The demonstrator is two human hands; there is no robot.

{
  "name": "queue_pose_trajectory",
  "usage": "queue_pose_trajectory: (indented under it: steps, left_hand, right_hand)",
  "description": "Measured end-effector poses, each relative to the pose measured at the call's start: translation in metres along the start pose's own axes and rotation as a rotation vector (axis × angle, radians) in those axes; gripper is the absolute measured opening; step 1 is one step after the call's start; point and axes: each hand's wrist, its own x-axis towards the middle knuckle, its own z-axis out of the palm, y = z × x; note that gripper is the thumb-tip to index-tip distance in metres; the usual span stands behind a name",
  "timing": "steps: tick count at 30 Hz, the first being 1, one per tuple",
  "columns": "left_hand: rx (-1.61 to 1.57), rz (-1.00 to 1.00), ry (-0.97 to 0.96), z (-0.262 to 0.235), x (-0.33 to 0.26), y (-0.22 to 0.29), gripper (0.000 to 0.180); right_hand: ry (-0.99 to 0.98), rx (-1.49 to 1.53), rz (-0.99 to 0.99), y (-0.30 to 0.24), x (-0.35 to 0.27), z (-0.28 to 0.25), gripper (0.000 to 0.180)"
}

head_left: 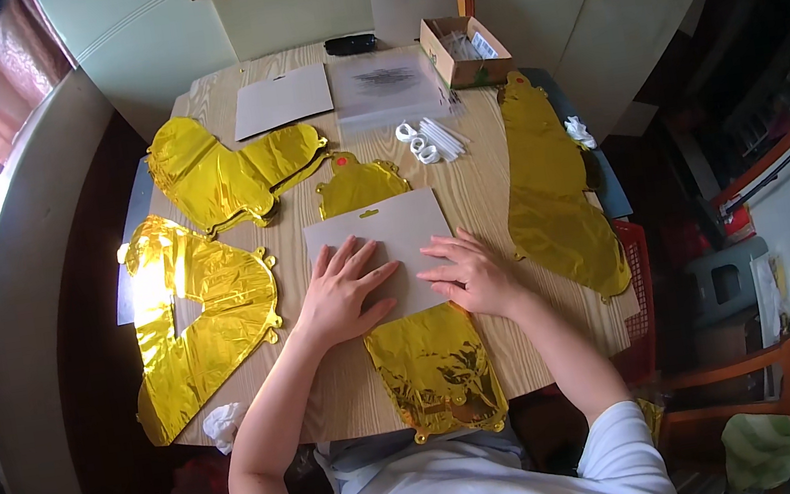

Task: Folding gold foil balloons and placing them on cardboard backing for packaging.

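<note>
The person's left hand (345,289) lies palm down on a pale grey card (397,226), its grip spread, with the fingers fanned out and the thumb pointing inward. The right hand (470,275) rests on the card's other side, its grip also spread, the fingers turned toward the middle. The card lies on the near half of a wood-grain desk (332,412), in front of the person, with a small slot close to its far edge. Gold foil (432,368) shows from under the card's near edge and reaches the desk's near rim; more gold foil (361,187) shows beyond the far edge. Whether both belong to one piece cannot be told, since the card covers the middle.

To the left lie a curved gold balloon (203,284) and, farther back, a bent one (218,176). A long gold balloon (554,189) lies along the right side. Beyond the card are white coils (424,154) beside white sticks (446,137). Toward the far edge sit a second card (283,99), clear plastic (380,102), a black object (351,45) and an open box (466,70). Crumpled white tissue (225,424) lies near the left forearm.
</note>
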Motion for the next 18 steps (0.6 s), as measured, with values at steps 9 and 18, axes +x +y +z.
queue_pose_trajectory:
  steps: [9,18]
  left_hand:
    - [-0.011,-0.001,-0.016,-0.0006,-0.0005,0.0026,0.050]
    - [-0.067,0.184,-0.077,0.0039,-0.0029,-0.0009,0.038]
  right_hand:
    - [0.005,0.037,-0.010,-0.0001,-0.0013,0.0024,0.023]
    - [0.012,0.037,-0.016,-0.0001,-0.0019,0.0032,0.023]
